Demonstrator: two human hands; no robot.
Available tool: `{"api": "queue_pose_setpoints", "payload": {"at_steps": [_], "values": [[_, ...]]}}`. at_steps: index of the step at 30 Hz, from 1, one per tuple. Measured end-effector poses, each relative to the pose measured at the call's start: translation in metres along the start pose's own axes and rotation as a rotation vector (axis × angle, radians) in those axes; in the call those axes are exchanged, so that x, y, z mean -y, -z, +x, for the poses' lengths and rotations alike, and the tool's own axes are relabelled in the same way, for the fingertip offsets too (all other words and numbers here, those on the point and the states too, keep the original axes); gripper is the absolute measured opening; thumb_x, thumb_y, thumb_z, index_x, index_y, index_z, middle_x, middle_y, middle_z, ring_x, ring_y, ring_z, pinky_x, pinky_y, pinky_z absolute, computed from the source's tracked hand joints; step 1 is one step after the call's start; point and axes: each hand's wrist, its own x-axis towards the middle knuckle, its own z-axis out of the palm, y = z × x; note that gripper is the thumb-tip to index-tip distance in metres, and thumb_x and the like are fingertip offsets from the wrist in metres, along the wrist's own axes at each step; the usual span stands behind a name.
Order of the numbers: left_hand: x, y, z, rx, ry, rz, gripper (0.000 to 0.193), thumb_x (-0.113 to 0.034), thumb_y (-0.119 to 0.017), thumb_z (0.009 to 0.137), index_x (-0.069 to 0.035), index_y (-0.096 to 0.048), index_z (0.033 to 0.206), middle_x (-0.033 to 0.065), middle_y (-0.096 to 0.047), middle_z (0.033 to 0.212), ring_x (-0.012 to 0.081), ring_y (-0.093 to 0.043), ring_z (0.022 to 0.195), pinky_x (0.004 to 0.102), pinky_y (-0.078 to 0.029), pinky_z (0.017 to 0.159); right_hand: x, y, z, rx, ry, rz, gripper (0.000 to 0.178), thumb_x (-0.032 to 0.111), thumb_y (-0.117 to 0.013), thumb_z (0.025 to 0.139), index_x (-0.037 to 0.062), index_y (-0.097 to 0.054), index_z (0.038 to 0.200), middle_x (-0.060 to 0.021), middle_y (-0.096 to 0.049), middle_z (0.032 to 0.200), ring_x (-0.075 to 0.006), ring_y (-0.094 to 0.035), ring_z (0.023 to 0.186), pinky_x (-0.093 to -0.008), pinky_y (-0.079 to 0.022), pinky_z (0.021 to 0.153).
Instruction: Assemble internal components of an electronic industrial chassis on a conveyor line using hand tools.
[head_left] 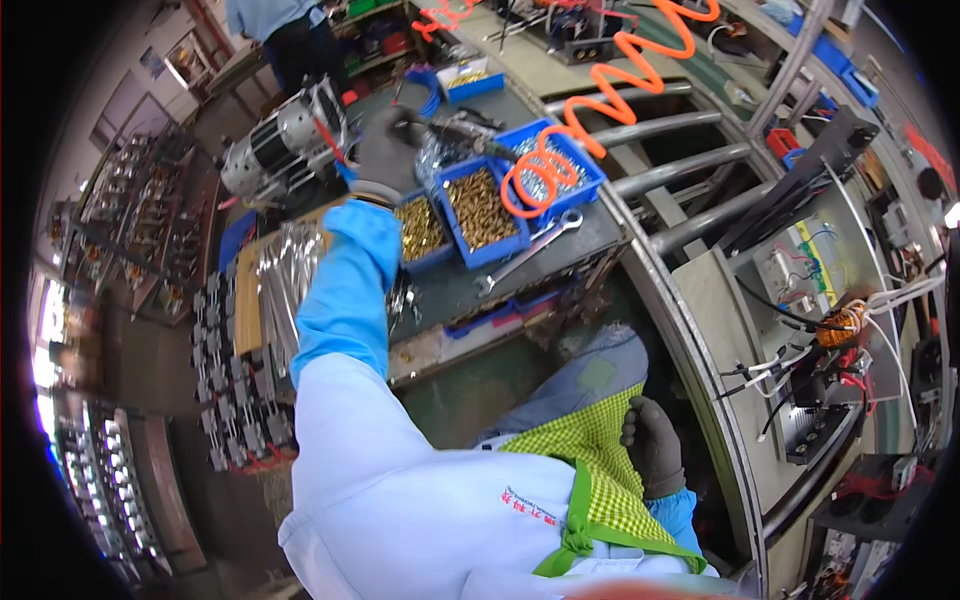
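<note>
My left hand point(388, 155), in a dark grey glove, reaches out over the workbench. Its fingers curl at the left end of a dark air screwdriver point(478, 140), though the grip is partly hidden. An orange coiled hose point(545, 165) runs by the tool's right end. Below the tool are blue bins: one of brass-coloured fasteners point(480, 207), a smaller one of gold-coloured parts point(421, 228) and one of silvery screws point(556, 168). My right hand point(655, 447), also gloved, hangs by the checked apron, fingers curled in, nothing visible in them.
A combination wrench point(530, 252) lies at the bench's front edge. A motor point(285, 140) stands at the far left, behind foil-like strips point(290, 275). On the right are a roller conveyor point(690, 170) and an open metal housing with wiring point(815, 300). Another person point(285, 35) stands at the back.
</note>
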Motion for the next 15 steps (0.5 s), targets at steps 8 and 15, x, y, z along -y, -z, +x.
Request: {"api": "queue_pose_setpoints", "payload": {"at_steps": [8, 15], "values": [[0.072, 0.140, -0.086, 0.474, 0.449, 0.686, 0.041, -0.036, -0.051, 0.089, 0.001, -0.065, 0.100, 0.0220, -0.066, 0.102, 0.0371, -0.063, 0.096, 0.0410, -0.049, 0.082, -0.001, 0.004, 0.001, 0.030, -0.067, 0.003, 0.039, 0.030, -0.056, 0.090, -0.0005, -0.055, 0.114, -0.0040, -0.057, 0.087, -0.0128, -0.052, 0.071, -0.0259, -0.045, 0.062], [0.098, 0.093, -0.129, 0.627, 0.776, 1.062, 0.045, -0.040, -0.055, 0.080, -0.001, -0.067, 0.098, 0.0238, -0.064, 0.106, 0.0397, -0.060, 0.100, 0.0443, -0.047, 0.087, -0.003, 0.004, -0.004, 0.073, -0.049, -0.031, 0.039, 0.030, -0.054, 0.091, 0.0017, -0.054, 0.118, -0.0030, -0.056, 0.089, -0.0122, -0.051, 0.073, -0.0246, -0.044, 0.064]]}}
